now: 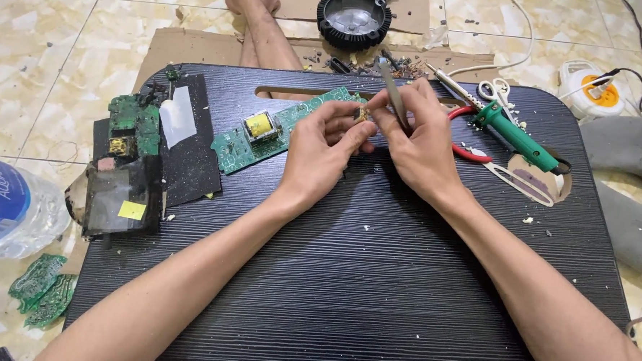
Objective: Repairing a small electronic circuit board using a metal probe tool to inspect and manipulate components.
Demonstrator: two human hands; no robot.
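My left hand [324, 150] pinches a small yellowish component [363, 116] at the right end of a long green circuit board [287, 125] that carries a yellow transformer [260, 125]. My right hand [418, 138] grips grey metal tweezers [391, 86], whose shaft sticks up and away from me; their tips meet the component between my fingers. Both hands work close together above a black wood-grain lap table [360, 276].
Left on the table lie a second green board [134, 125], a black sheet [193, 142] and a black casing [118, 193]. A green-handled soldering iron [510, 135], red-handled pliers [466, 151] and scissors [492, 88] lie right. A water bottle [9, 206], board scraps [40, 291], a black round housing [353, 17] and my bare legs [266, 34] are beyond.
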